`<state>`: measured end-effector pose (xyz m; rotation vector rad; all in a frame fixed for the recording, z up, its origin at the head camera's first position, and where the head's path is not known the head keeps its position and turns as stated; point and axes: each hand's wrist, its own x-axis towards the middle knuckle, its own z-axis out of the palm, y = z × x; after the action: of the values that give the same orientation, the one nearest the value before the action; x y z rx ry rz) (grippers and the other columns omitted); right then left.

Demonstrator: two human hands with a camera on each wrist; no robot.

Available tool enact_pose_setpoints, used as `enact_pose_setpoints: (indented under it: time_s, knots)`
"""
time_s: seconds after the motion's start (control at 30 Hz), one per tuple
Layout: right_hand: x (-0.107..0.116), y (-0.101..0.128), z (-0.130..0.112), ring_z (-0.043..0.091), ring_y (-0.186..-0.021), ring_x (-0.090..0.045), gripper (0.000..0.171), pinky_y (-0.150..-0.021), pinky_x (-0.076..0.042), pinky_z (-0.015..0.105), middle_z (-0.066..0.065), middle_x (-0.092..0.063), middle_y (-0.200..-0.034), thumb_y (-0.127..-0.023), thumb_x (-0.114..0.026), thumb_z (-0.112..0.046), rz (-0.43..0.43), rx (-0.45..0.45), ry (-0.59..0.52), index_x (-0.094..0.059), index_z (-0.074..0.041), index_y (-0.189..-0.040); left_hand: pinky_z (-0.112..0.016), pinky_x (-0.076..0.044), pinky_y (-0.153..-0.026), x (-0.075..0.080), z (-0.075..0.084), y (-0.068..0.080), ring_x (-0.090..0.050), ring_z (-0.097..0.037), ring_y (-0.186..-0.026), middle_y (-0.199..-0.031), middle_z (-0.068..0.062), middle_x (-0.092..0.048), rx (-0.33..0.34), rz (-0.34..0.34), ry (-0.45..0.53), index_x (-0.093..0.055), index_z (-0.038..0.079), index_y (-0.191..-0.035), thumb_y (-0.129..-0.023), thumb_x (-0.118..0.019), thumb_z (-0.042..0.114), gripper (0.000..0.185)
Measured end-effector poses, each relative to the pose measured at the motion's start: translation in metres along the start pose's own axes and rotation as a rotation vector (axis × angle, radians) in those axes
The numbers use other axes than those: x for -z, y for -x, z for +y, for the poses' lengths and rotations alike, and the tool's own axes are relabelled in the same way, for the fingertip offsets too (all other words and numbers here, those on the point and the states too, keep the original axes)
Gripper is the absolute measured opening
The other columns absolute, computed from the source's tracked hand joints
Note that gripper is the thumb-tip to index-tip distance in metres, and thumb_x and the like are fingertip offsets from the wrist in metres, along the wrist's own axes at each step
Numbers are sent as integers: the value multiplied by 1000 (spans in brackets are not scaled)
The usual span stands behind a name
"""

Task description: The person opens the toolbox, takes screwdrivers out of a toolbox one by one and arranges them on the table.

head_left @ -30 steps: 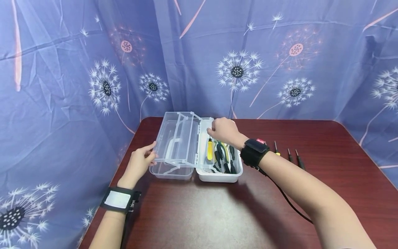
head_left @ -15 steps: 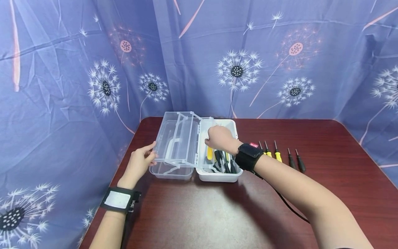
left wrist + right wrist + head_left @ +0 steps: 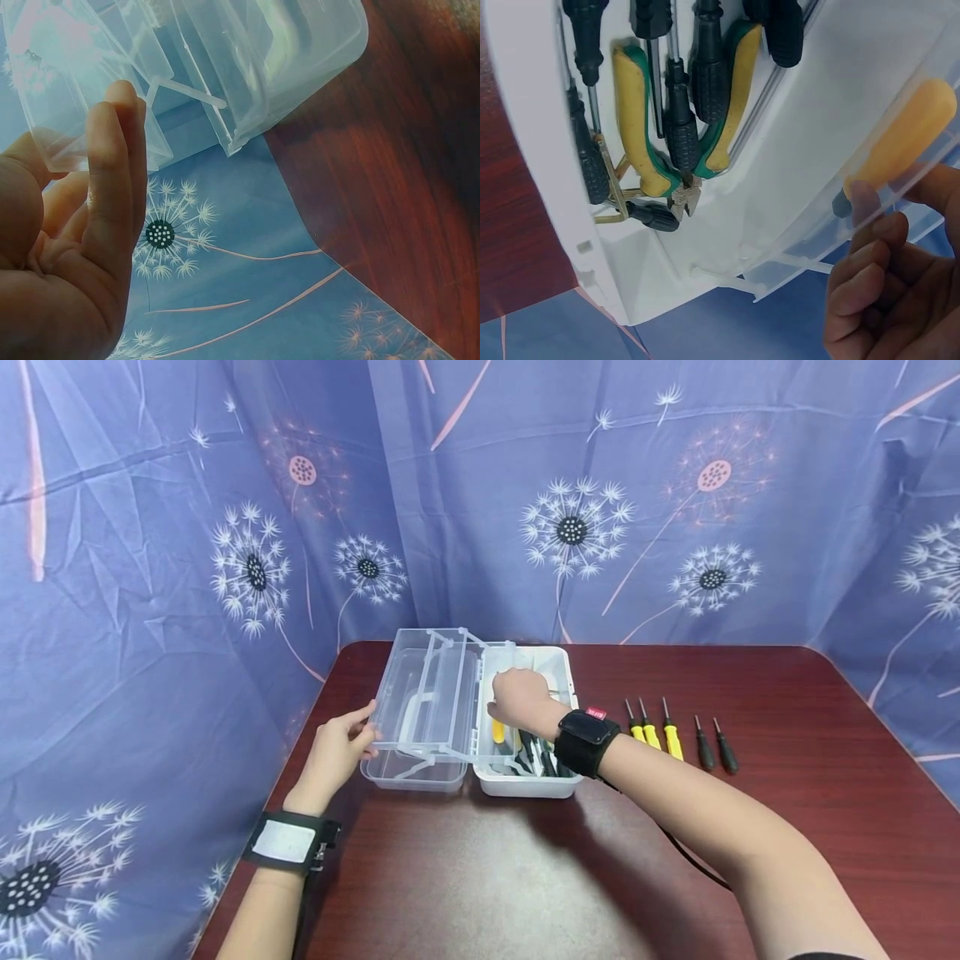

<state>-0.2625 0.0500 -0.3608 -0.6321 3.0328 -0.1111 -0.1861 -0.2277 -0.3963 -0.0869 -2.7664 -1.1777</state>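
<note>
Yellow-handled screwdriver (image 3: 900, 139) (long axis along the box (image 3: 555, 664)) is pinched by the right hand (image 3: 516, 697).

Left hand (image 3: 335, 758) touches the clear lid (image 3: 422, 706) at nine o'clock; right hand (image 3: 517, 700) reaches into the box (image 3: 564, 670).
</note>
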Motion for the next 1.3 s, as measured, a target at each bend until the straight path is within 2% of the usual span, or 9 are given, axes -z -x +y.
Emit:
enact_pose_setpoints:
  time_s: [0.33, 0.6, 0.87, 1.3]
  knots:
    - [-11, 0, 6, 13, -49, -37, 41, -43, -24, 25, -4, -32, -51, -87, -64, -26, -23, -13, -86, -40, -17, -56, -21, -57, -61, -2, 0, 1, -67, -8, -62, -92, -18, -74, -10, -9, 3, -49, 6, -139, -95, -54, 10, 45]
    - [-14, -6, 4, 15, -53, -46, 37, -45, -32, 26, -3, -40, -54, -86, -65, -27, 4, -42, -106, -44, -16, -58, -22, -57, -61, 3, 1, 4, -68, -9, -62, -93, -20, -74, -11, -4, -4, -49, 4, -139, -94, -54, 9, 46]
    - [-12, -8, 2, 16, -55, -52, 36, -44, -37, 27, -2, -46, -55, -86, -66, -28, -3, -78, -93, -47, -16, -58, -24, -58, -62, 3, 2, 2, -70, -12, -63, -93, -21, -74, -25, 3, -12, -48, 3, -139, -94, -55, 8, 46]
    - [-9, -10, 5, 16, -56, -49, 35, -45, -35, 26, -1, -45, -57, -85, -67, -27, -35, -86, -120, -47, -15, -59, -23, -57, -62, 1, 2, 2, -70, -13, -64, -94, -20, -74, -16, -2, -10, -48, 4, -140, -94, -54, 8, 46]
